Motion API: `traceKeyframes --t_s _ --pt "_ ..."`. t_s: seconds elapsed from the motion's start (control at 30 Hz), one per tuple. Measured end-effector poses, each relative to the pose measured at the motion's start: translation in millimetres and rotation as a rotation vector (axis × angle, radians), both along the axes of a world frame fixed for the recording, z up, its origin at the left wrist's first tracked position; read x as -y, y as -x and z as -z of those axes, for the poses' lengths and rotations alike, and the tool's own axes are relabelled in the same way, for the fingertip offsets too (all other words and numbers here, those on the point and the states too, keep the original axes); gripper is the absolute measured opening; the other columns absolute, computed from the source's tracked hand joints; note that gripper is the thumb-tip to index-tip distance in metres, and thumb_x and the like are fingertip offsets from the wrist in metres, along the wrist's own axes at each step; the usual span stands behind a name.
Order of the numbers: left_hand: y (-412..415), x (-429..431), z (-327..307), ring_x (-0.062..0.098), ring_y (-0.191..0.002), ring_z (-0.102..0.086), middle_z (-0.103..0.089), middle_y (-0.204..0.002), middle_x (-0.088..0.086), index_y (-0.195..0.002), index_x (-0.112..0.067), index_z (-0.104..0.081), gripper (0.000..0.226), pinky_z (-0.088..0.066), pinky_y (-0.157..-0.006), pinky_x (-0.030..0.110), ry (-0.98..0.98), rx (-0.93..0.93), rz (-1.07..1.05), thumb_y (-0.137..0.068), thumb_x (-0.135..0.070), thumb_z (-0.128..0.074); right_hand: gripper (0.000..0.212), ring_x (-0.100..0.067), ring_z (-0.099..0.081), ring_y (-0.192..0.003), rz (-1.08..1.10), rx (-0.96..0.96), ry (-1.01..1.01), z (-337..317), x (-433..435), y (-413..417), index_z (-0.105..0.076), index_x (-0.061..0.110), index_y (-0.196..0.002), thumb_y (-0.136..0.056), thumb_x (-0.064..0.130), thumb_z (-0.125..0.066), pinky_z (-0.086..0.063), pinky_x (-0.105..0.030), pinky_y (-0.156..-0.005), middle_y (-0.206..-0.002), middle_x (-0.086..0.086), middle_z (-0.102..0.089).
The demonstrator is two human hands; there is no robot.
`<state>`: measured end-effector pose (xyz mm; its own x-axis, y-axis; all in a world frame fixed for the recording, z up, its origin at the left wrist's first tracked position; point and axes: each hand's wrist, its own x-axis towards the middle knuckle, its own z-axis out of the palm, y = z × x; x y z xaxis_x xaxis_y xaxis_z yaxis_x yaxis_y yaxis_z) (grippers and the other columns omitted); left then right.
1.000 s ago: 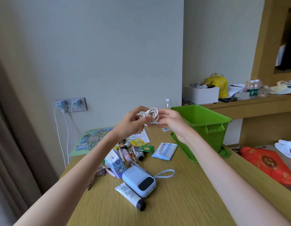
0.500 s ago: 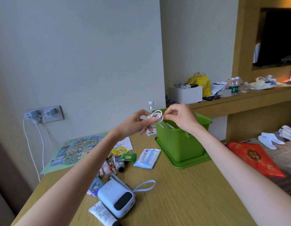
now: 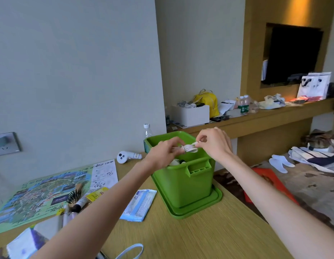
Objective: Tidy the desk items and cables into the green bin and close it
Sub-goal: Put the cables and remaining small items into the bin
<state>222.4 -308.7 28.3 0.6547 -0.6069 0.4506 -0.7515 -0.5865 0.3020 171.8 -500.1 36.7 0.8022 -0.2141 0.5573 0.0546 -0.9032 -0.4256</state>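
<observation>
Hands met above the open mouth of the bin (image 3: 183, 186). Left hand (image 3: 165, 153) pinched one end of the coiled cable (image 3: 190, 148); right hand (image 3: 213, 144) pinched the other end between thumb and forefinger. Cable: white, wound into a small bundle, long axis roughly level, running left to right between the two hands, right end slightly higher. Bundle hung over the bin's near half, just above rim height, not touching the rim. Both hands clenched on the cable, other fingers curled.

Bin stood upright on the worktop (image 3: 199, 236), long axis vertical, handle slot on its near right wall. It sat on the lid (image 3: 214, 199), which lay flat beneath it. Some pale and dark things lay inside; could not tell what.

On the worktop left of the bin: wipes pack (image 3: 140, 204) lying flat, just beside the lid; hairbrush (image 3: 74, 195) with bristles up, on the map (image 3: 40, 193); white controller (image 3: 125, 157) near the wall, behind the left hand. Bottle (image 3: 147, 130) stood behind the bin's far left corner.
</observation>
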Motion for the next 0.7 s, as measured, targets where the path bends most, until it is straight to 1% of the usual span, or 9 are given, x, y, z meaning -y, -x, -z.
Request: traceKeyframes --t_s 0.07,0.13,0.2,0.27,0.37,0.47,0.57,0.63,0.7 --pt "-4 2 -4 0.018 -0.098 -0.064 -0.070 -0.106 -0.003 -0.118 -0.022 -0.063 0.027 -0.050 -0.089 0.036 -0.035 -0.082 0.044 -0.095 -0.035 -0.057 0.017 -0.025 -0.055 -0.111 -0.055 -0.142 -0.041 9 5 -1 -0.073 0.027 -0.096 -0.080 0.032 -0.077 -0.045 -0.040 -0.095 -0.110 -0.003 -0.068" --pt "-3 1 -9 0.014 -0.101 -0.062 -0.069 -0.109 -0.004 -0.117 -0.019 -0.066 0.026 -0.049 -0.093 0.034 -0.035 -0.079 0.061 -0.096 -0.032 -0.057 0.019 -0.026 -0.056 -0.115 -0.087 -0.144 -0.098 10 4 1 -0.072 0.028 -0.102 -0.083 0.031 -0.075 -0.047 -0.043 -0.096 -0.117 -0.002 -0.067" --pt "1 -2 -14 0.014 -0.101 -0.062 -0.069 -0.111 -0.003 -0.113 -0.019 -0.068 0.022 -0.050 -0.091 0.035 0.002 -0.021 0.029 -0.096 -0.028 -0.057 0.016 -0.021 -0.059 -0.112 -0.135 -0.091 -0.127 7 -3 6 -0.074 0.026 -0.102 -0.085 0.029 -0.072 -0.048 -0.040 -0.095 -0.114 0.003 -0.070" --pt "10 -12 -18 0.015 -0.099 -0.062 -0.068 -0.113 -0.003 -0.110 -0.020 -0.068 0.020 -0.050 -0.088 0.037 0.045 0.030 -0.037 -0.096 -0.026 -0.055 0.013 -0.015 -0.062 -0.104 -0.231 -0.058 -0.175 2 -16 13 -0.075 0.024 -0.100 -0.088 0.024 -0.070 -0.048 -0.034 -0.088 -0.108 0.006 -0.071" --pt "30 -41 -21 0.016 -0.093 -0.063 -0.068 -0.111 -0.001 -0.105 -0.016 -0.069 0.017 -0.051 -0.083 0.036 0.152 0.075 -0.100 -0.096 -0.020 -0.055 0.013 -0.011 -0.063 -0.098 -0.324 0.004 -0.200 0 -42 32 -0.074 0.021 -0.100 -0.091 0.019 -0.065 -0.048 -0.031 -0.082 -0.103 0.008 -0.070" --pt "58 -86 -12 0.015 -0.091 -0.064 -0.069 -0.106 -0.003 -0.101 -0.017 -0.069 0.016 -0.051 -0.083 0.036 0.213 0.068 -0.174 -0.094 -0.016 -0.055 0.016 -0.010 -0.058 -0.103 -0.372 0.146 -0.150 11 -75 56 -0.071 0.020 -0.103 -0.091 0.014 -0.063 -0.044 -0.029 -0.084 -0.107 0.008 -0.068" --pt "87 -137 8 0.014 -0.090 -0.065 -0.070 -0.100 -0.007 -0.100 -0.018 -0.070 0.018 -0.052 -0.083 0.037 0.158 0.009 -0.266 -0.093 -0.013 -0.054 0.018 -0.012 -0.055 -0.101 -0.434 0.285 -0.062 36 -115 79 -0.070 0.020 -0.101 -0.089 0.008 -0.063 -0.043 -0.031 -0.086 -0.105 0.009 -0.066" --pt "107 -170 23 0.015 -0.089 -0.066 -0.071 -0.100 -0.008 -0.100 -0.017 -0.070 0.019 -0.052 -0.082 0.034 0.086 -0.066 -0.308 -0.093 -0.010 -0.053 0.019 -0.014 -0.057 -0.100 -0.504 0.240 -0.092 57 -140 88 -0.070 0.020 -0.100 -0.089 0.006 -0.062 -0.046 -0.036 -0.087 -0.105 0.009 -0.065" --pt "126 -197 41 0.016 -0.091 -0.067 -0.071 -0.102 -0.007 -0.101 -0.017 -0.070 0.020 -0.050 -0.078 0.029 0.002 -0.116 -0.364 -0.094 -0.009 -0.053 0.020 -0.016 -0.058 -0.103 -0.564 0.093 -0.136 80 -161 90 -0.069 0.020 -0.101 -0.090 0.007 -0.060 -0.048 -0.039 -0.087 -0.109 0.008 -0.064"
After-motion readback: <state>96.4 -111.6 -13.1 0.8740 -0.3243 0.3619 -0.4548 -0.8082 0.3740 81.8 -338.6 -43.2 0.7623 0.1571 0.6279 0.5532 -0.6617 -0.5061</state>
